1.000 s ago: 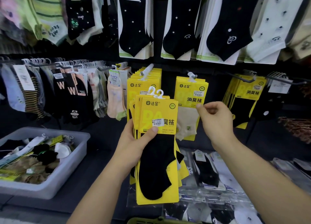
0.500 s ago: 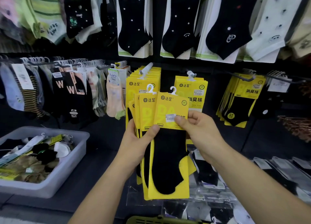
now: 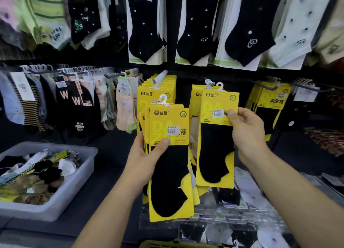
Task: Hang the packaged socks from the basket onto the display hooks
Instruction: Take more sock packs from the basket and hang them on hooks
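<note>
Yellow card packs of black ankle socks (image 3: 168, 173), a fanned stack, sat nearest, in the left hand (image 3: 147, 160). Risk, as judged: the fan looked loose, pinned mostly by one thumb, so a tilt while attention went rightward could let rear cards slide out and drop.

Farther out, the right hand (image 3: 247, 136) held a single yellow card pack with a black sock (image 3: 216, 136) up at the rack. Its white plastic hanger (image 3: 219, 85) stood just beside the hanger of a yellow pack already hung (image 3: 196, 99). The display hook itself could not be made out, nor whether the hanger was on it. Likely faults: missing the hook, snagging the neighbour's hanger, or the card twisting under an off-centre hold.

Left grip was closed round the stack's left edge, thumb pressed on the front card below the price sticker. Right grip pinched the single pack's right edge, thumb in front and fingers behind. The pack hung to the left of that hand, with its hanger well above the pinch.
</note>
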